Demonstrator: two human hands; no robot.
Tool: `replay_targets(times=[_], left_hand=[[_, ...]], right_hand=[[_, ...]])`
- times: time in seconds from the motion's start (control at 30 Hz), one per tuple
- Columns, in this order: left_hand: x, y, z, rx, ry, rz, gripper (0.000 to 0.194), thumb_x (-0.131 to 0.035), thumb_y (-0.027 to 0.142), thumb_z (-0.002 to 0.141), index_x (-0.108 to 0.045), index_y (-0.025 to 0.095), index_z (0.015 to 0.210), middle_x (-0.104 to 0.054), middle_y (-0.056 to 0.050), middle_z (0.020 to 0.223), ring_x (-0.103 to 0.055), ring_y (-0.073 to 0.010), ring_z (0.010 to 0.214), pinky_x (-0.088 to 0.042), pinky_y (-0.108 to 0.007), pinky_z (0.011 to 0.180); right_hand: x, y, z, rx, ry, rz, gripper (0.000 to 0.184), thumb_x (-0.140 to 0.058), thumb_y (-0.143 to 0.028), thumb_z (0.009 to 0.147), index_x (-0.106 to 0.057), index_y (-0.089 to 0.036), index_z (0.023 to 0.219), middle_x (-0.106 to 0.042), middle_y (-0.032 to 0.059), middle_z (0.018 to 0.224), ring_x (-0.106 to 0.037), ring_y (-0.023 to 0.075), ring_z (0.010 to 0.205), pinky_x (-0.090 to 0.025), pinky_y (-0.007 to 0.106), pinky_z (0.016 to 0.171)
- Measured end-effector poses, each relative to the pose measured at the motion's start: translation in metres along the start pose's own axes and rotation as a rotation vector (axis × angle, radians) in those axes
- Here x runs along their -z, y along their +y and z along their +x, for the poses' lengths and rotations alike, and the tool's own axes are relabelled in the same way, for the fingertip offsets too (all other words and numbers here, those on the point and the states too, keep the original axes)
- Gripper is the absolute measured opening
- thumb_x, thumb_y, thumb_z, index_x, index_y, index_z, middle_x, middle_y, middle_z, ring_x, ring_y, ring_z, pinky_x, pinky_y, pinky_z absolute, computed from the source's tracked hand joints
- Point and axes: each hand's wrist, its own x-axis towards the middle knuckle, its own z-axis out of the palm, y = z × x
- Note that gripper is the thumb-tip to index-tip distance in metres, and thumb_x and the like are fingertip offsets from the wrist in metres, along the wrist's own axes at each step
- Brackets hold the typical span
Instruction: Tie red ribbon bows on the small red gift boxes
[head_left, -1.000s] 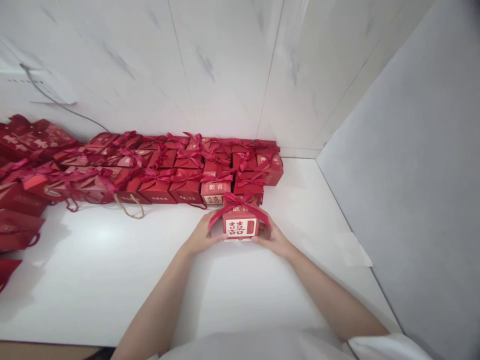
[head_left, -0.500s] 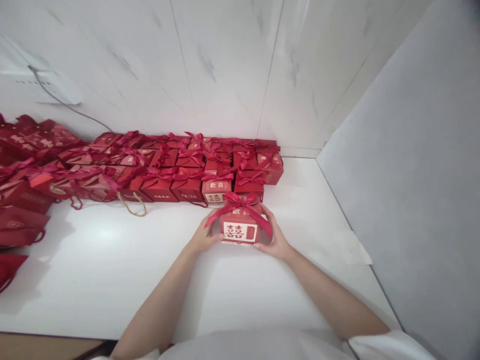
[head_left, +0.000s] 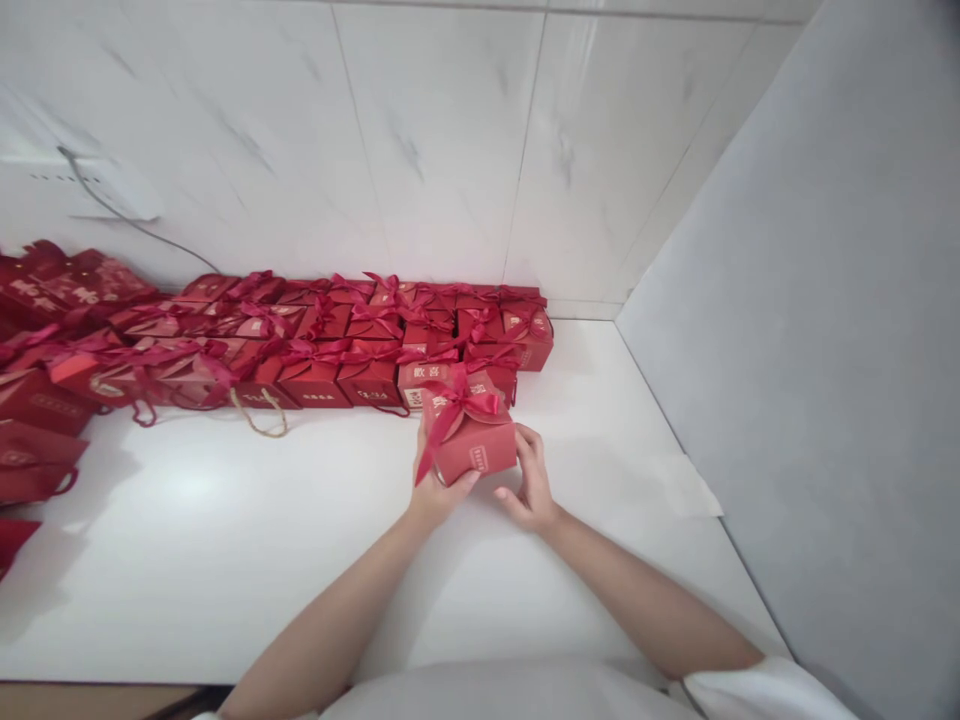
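Observation:
A red gift box (head_left: 484,450) with a ribbon bow on top is held in front of the row of boxes, turned so a side with a small pale emblem faces me. Closed around its left side is my left hand (head_left: 442,495), the thumb on the lower front and the other fingers partly hidden behind. At the right side my right hand (head_left: 531,490) has its curled fingertips against or very near the box; its thumb stands apart from it, below.
Several red ribboned gift boxes (head_left: 307,385) stand in rows along the tiled wall (head_left: 442,150). Red bags (head_left: 37,455) with cord handles are at the left. A white table (head_left: 225,560) lies underneath, bordered at the right by a grey panel (head_left: 810,330). A cable (head_left: 142,220) hangs on the wall.
The gift box has been turned, so its double-character label no longer faces me and a plainer side does. My right thumb has come off the box. The view has shifted slightly.

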Motion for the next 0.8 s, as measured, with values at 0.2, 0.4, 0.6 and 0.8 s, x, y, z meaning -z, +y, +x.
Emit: replay_targets(times=[0.2,0.4,0.6,0.8], left_hand=[[0.013,-0.021,0.001,0.060,0.088,-0.090,0.069,-0.049,0.065,0.084,-0.054,0.015,0.131,-0.064,-0.016,0.123,-0.060,-0.0333,0.116,-0.046,-0.049,0.101],[0.017,-0.027,0.007,0.158,0.024,-0.115,0.079,-0.043,0.074,0.083,-0.054,0.013,0.133,-0.067,-0.016,0.118,-0.059,-0.0336,0.118,-0.047,-0.046,0.101],[0.023,-0.027,0.008,0.120,-0.050,-0.045,0.083,-0.045,0.073,0.083,-0.049,0.011,0.138,-0.067,-0.018,0.118,-0.056,-0.0357,0.122,-0.045,-0.048,0.103],[0.021,-0.013,0.014,0.001,-0.118,0.037,0.074,-0.047,0.061,0.089,-0.041,0.013,0.145,-0.057,-0.017,0.134,-0.053,-0.0343,0.125,-0.044,-0.047,0.104]], right_hand=[[-0.006,-0.002,0.004,-0.162,-0.212,0.268,0.079,-0.038,-0.066,0.092,-0.006,-0.031,0.156,-0.018,0.0086,0.160,-0.021,0.0324,0.147,-0.029,0.053,0.115],[-0.006,-0.003,0.013,-0.381,-0.360,0.668,0.091,-0.050,-0.061,0.091,0.009,-0.034,0.154,-0.022,0.0100,0.160,-0.048,0.0284,0.132,-0.046,0.045,0.102],[-0.001,-0.001,0.013,-0.379,-0.358,0.777,0.105,-0.065,-0.060,0.081,0.008,-0.036,0.154,-0.017,0.0093,0.162,-0.037,0.0312,0.141,-0.043,0.047,0.105],[-0.005,0.006,0.010,-0.425,-0.290,0.711,0.110,-0.070,-0.055,0.079,0.006,-0.033,0.154,-0.029,0.0111,0.156,-0.019,0.0289,0.149,-0.040,0.048,0.109]])
